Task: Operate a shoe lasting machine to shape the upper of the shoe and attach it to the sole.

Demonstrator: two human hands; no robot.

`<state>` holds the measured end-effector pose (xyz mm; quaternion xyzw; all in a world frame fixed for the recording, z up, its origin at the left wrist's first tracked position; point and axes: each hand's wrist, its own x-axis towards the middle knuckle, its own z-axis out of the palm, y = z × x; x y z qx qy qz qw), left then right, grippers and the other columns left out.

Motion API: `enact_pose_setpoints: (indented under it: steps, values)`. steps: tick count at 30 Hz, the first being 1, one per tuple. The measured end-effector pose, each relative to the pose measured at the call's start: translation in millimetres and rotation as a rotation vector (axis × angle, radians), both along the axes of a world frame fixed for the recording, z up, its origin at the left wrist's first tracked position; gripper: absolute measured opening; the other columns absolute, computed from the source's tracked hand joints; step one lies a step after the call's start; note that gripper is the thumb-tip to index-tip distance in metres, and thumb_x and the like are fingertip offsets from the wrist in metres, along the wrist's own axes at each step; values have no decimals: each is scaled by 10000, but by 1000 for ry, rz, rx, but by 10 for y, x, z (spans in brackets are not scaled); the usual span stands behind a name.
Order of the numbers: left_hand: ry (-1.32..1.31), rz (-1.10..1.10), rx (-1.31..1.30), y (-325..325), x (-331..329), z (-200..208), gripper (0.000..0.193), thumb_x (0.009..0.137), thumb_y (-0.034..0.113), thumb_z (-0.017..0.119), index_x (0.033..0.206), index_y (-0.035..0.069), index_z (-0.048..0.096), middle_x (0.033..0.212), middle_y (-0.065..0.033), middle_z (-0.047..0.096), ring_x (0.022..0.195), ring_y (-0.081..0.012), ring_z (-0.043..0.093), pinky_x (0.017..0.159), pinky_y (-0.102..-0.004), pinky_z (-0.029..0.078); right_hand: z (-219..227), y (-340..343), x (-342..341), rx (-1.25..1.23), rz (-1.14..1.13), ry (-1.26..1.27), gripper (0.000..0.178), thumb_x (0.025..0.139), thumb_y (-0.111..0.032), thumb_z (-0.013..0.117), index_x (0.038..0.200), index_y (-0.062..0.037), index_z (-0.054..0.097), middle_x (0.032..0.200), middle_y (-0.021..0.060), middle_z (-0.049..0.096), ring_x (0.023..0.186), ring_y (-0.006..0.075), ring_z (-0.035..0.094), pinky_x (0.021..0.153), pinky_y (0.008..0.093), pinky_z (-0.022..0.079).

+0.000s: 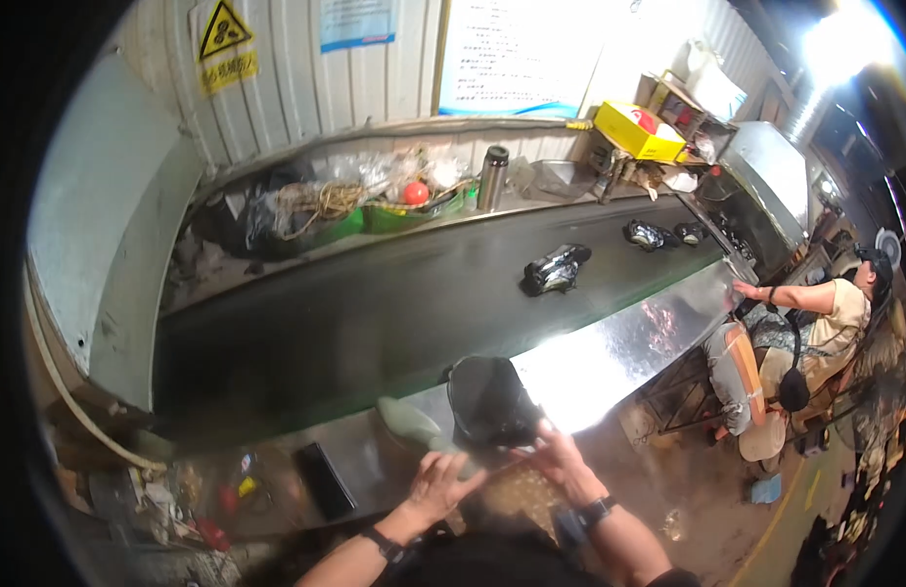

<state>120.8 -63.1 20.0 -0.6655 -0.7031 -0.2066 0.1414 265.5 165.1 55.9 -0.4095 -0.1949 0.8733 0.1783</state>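
My left hand (438,485), with a dark band at the wrist, is closed round the near end of a pale green shoe last (414,425). The last slants away to the left, over the conveyor's near edge. In my right hand (559,460), which wears a watch, the fingers grip the lower right edge of a black, pouch-like piece (487,399). That piece stands just right of the last; its exact kind is unclear. A shiny black shoe-shaped item (557,269) lies on the dark conveyor belt (316,323), with another (650,234) farther right.
A black phone-like slab (325,481) lies left of my left hand. Behind the belt stand a steel flask (493,178), green trays (414,213) with rope and a red ball, and a yellow box (639,131). A co-worker (830,318) sits at the right by the metal ledge (610,357).
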Motion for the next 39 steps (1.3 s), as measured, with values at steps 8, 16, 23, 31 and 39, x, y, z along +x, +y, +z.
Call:
enact_pose_setpoints:
  steps: [8,16,23,31,39]
  values:
    - [-2662,299,417,12,-598,491,612,1036,554,464,1267,9,622,1209,-128,691,1169,-282,635,1037,-489,484,423,-504,400,1377,561,-170,532,917,-78,735,1427,-73,584,856,7,643,768,139,604,742,330,507]
    - [-1613,839,74,-21,-1162,-228,286,945,264,715,1054,0,724,1062,-140,728,979,-254,686,856,-402,520,-250,-931,306,2143,939,132,438,887,-80,712,1313,-52,614,976,93,608,964,282,631,1160,544,395]
    - [-914,1064,341,160,-1123,-456,302,941,303,692,912,4,720,939,-191,706,911,-367,658,821,-457,497,-260,-1013,-95,1601,692,-70,1101,725,-237,932,1552,55,268,1547,276,342,1412,418,395,1177,434,336]
    - [-1306,1159,-160,398,-549,-159,777,730,489,823,1283,15,553,1287,-247,568,1196,-402,578,998,-456,486,-459,-675,432,1506,845,78,969,821,-136,827,1564,67,240,1530,303,398,1438,422,401,1190,461,332]
    - [-1000,1287,-38,321,-539,-332,545,728,423,803,1066,21,657,1065,-228,712,1052,-401,674,929,-483,526,-706,-638,347,1632,988,219,950,836,-173,812,1562,65,246,1533,298,394,1459,449,353,1214,508,283]
